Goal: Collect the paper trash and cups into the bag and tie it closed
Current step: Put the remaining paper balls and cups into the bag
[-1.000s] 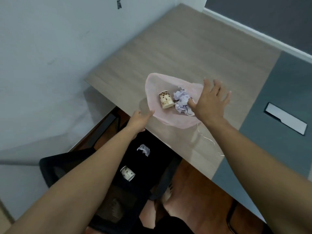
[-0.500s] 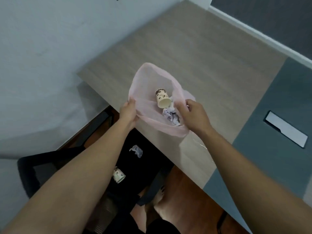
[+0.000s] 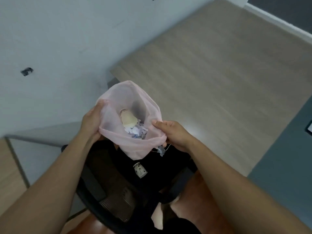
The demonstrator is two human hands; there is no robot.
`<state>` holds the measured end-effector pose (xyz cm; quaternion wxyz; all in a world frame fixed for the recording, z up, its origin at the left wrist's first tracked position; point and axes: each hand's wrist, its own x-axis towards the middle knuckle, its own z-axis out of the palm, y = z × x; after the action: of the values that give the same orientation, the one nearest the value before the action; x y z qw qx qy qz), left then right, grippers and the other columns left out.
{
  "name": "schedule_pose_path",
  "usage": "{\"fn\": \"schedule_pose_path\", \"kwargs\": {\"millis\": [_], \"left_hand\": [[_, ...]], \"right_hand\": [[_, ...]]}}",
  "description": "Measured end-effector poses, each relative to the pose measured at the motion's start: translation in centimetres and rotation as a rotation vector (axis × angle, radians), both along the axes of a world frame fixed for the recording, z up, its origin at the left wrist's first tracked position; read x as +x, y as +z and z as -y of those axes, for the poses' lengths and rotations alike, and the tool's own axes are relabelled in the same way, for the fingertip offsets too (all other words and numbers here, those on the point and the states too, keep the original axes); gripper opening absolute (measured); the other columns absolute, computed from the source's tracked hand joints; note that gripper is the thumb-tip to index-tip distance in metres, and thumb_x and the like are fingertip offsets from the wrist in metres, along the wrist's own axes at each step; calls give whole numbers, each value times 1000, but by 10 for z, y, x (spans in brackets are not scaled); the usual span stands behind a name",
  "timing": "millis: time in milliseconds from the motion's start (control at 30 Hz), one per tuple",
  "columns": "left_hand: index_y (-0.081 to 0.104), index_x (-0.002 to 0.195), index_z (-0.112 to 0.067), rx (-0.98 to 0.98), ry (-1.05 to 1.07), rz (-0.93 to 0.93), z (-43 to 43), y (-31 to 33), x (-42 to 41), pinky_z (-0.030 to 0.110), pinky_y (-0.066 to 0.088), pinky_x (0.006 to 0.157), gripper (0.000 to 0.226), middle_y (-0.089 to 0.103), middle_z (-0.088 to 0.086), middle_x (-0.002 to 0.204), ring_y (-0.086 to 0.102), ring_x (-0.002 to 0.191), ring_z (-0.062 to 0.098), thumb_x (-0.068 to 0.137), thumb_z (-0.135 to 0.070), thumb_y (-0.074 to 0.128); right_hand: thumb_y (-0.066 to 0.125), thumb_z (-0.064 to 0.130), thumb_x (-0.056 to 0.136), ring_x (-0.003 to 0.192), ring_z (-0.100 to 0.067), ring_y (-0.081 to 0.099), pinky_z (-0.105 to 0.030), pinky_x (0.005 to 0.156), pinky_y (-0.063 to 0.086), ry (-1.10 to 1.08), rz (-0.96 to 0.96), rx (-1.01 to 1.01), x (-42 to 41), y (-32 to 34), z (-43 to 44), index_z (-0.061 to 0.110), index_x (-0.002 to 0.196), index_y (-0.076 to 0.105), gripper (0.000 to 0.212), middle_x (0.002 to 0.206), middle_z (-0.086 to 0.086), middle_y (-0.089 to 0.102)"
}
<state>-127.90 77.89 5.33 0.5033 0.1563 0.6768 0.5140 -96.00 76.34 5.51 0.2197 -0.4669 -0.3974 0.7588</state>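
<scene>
Holds pink bag (image 3: 135, 147) open off worktop's (image 3: 219, 78) near edge, left hand (image 3: 92, 119) and right hand (image 3: 171, 133) gripping its rim. Inside: cup (image 3: 128, 118), crumpled paper (image 3: 137, 131). Below, on chair (image 3: 108, 176): second cup (image 3: 139, 170).

Sheer pink bag (image 3: 135, 149) open; cup (image 3: 128, 118), crumpled paper (image 3: 137, 131) inside; second cup (image 3: 140, 170) beneath

No legible text; cup print blurred.

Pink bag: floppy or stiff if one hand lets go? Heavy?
Likely floppy: the pink bag sags between the left hand and right hand gripping its rim, so a released side would probably collapse. Probably light: thin see-through material, with a cup and crumpled paper visible inside.
</scene>
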Motion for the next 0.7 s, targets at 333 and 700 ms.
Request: {"fn": "schedule_pose_path", "kwargs": {"millis": [333,700], "left_hand": [[82,120,-17,-171,-48,-52,19,-72,-58,48,63,104,59,83,6,118,80,112,27,81,-61,88],[88,89,-19,-233,-137,-192,1,-155,-95,37,66,73,47,85,6,92,78,82,19,85,-65,82]], "right_hand": [[65,38,110,56,-18,72,-26,61,61,-97,104,-82,-65,-64,8,18,95,81,30,81,-15,81],[62,32,113,85,-12,82,-30,76,64,-215,300,-227,-99,-153,14,17,118,79,23,96,3,86]]}}
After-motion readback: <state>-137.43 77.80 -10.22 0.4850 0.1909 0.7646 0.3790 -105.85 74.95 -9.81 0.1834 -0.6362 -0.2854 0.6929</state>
